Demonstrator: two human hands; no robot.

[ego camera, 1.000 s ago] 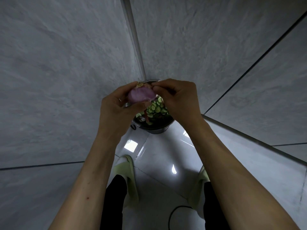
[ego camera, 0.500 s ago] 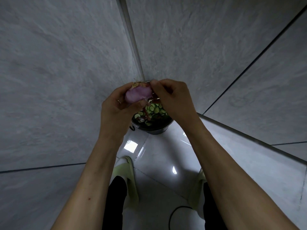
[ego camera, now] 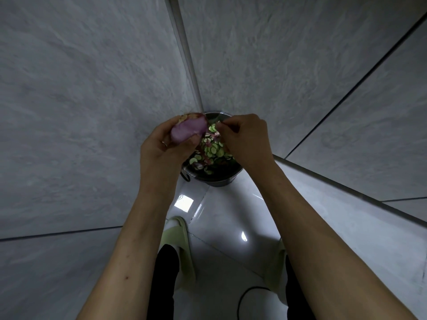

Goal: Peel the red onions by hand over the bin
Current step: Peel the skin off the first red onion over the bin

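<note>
Gripping the onion (ego camera: 188,131), left hand (ego camera: 161,153) has fingers curled round it, held above the bin (ego camera: 216,179) in the wall corner. Right hand (ego camera: 246,139) just beside, fingertips pinched together on a strip of peel (ego camera: 216,135), over cucumber slices (ego camera: 212,151) in the bin.

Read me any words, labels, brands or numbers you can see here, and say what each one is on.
None. No readable text shows on the red onion, the bin, the wall tiles, the floor or the slippers. The ring on the left hand bears no visible marking.
</note>
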